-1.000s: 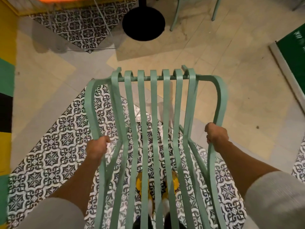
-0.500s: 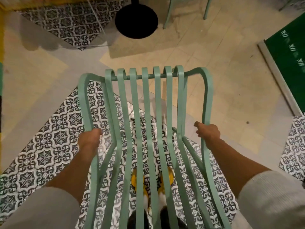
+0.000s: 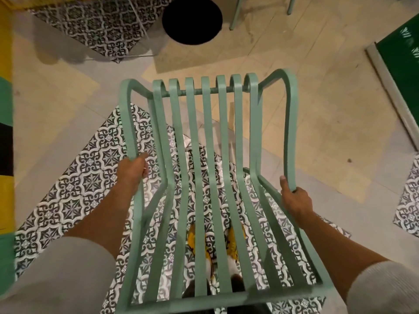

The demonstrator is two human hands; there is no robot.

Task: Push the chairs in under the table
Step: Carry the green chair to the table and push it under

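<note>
At the far left edge a wall (image 3: pixel 5 123) runs in bands of yellow, green and black. Beside it the floor (image 3: pixel 56 103) is pale beige and grey slabs, broken by patches of black-and-white patterned tile (image 3: pixel 74 189); one patch lies at top left, a larger one spreads under the middle, and a third shows at the right edge.

The left hand (image 3: pixel 133 171) is clamped on the left armrest of a mint-green slatted metal chair (image 3: pixel 213 177), fingers curled around the bar. A pale sleeve (image 3: pixel 56 275) covers the arm near the bottom left corner. The chair fills the middle of the view, seen from above and behind, its slats running away from the camera to a cross bar at the seat front. It stands mostly over the large patterned patch, its front reaching the beige slabs. Through the slats yellow shoes (image 3: pixel 235 243) show on the tile below.

Beyond the chair, near the top centre, sits the round black base (image 3: pixel 192 19) of the worktop, well apart from the chair's front. To its right two mint legs (image 3: pixel 235 14) of another chair touch the top edge.

The right hand (image 3: pixel 294 200) is closed around the lower bend of the right armrest, thumb up along the bar. At the far right a dark green panel (image 3: pixel 403 55) with a grey border lies at an angle.
</note>
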